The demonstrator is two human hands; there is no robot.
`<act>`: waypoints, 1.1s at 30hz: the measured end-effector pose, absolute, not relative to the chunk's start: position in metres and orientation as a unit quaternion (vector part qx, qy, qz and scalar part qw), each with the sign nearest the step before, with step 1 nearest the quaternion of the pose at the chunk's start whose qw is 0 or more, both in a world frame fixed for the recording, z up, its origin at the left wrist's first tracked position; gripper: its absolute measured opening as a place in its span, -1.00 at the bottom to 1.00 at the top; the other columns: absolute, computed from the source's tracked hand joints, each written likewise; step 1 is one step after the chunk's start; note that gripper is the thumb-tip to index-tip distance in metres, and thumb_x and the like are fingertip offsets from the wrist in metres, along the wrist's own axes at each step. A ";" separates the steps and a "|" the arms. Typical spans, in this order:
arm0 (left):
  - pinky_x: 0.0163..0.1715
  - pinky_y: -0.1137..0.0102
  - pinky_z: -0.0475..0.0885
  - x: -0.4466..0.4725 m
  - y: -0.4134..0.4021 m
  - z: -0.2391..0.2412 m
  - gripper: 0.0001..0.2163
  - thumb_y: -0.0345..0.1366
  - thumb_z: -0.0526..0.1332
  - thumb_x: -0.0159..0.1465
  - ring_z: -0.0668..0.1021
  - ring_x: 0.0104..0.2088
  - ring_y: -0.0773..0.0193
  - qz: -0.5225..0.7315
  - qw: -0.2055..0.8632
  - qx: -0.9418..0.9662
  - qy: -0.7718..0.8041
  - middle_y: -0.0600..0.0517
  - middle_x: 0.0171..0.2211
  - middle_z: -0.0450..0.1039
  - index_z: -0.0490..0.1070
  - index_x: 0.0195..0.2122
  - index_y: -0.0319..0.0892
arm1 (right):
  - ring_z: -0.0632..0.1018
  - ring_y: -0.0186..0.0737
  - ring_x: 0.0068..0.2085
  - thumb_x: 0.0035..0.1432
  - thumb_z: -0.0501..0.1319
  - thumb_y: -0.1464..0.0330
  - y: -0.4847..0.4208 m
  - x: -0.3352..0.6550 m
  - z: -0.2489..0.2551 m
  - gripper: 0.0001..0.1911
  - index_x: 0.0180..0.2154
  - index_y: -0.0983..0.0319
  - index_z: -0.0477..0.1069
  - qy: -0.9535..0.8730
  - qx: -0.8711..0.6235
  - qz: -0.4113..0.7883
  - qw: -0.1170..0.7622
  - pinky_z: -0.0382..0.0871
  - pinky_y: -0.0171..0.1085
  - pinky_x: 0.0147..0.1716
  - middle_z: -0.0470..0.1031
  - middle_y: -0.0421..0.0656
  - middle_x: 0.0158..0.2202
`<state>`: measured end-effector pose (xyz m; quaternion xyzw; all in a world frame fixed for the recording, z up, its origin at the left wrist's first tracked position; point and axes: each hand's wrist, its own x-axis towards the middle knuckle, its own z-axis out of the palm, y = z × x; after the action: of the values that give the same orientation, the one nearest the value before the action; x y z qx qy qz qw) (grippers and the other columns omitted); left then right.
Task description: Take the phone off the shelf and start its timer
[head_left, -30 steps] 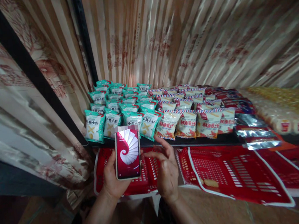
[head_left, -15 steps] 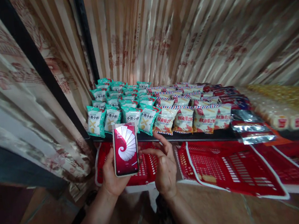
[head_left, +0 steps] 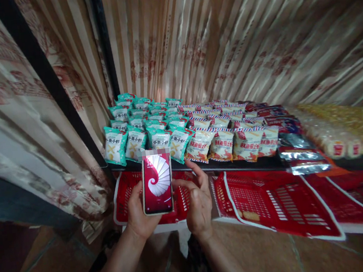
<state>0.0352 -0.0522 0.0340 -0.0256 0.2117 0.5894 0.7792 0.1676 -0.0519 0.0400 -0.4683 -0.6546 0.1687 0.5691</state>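
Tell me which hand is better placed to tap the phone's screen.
Right, I'd judge: the right hand appears to hold nothing, with a finger extended toward the phone, while the left hand is occupied holding it.

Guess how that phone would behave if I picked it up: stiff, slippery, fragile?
The phone is probably stiff, showing no bend in the left hand. Its glassy-looking screen might crack if dropped. With straight sides, it would likely slide, not roll.

Pleated curtain point(head_left: 222, 37), red baskets point(head_left: 294, 190), tiled floor point(head_left: 267, 254).
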 end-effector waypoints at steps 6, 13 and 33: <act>-0.13 0.14 0.41 0.035 -0.042 0.034 -0.72 -0.23 0.11 0.22 0.58 -0.26 0.08 0.582 0.784 -0.013 0.215 -0.11 -0.26 0.58 0.49 -0.18 -0.29 | 0.24 0.00 0.16 0.26 -0.16 0.15 -0.041 0.166 0.041 -0.48 -0.29 0.18 0.54 -0.679 -0.456 0.150 0.555 0.21 0.05 0.04 0.14 -0.13 0.19; -0.30 0.23 0.47 0.035 -0.030 0.030 -0.72 -0.24 0.10 0.23 0.59 -0.32 0.11 0.571 0.786 -0.006 0.237 -0.10 -0.30 0.58 0.49 -0.18 -0.29 | 0.13 0.04 0.24 0.27 -0.18 0.12 -0.029 0.165 0.043 -0.45 -0.24 0.15 0.55 -0.725 -0.437 0.124 0.518 0.09 0.14 0.13 -0.01 -0.20 0.28; -0.14 0.14 0.44 0.033 -0.030 0.033 -0.71 -0.24 0.08 0.23 0.59 -0.31 0.10 0.564 0.791 -0.015 0.237 -0.09 -0.31 0.59 0.49 -0.18 -0.30 | -0.01 -0.07 0.32 0.30 -0.18 0.28 -0.015 0.165 0.031 -0.45 0.29 0.08 -0.24 -0.695 -0.509 0.049 0.506 -0.04 0.19 0.20 -0.10 -0.09 0.33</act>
<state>0.0334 -0.0298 0.0331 -0.0149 0.2366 0.5643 0.7908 0.1649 -0.0155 0.0310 -0.5087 -0.6949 0.0489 0.5058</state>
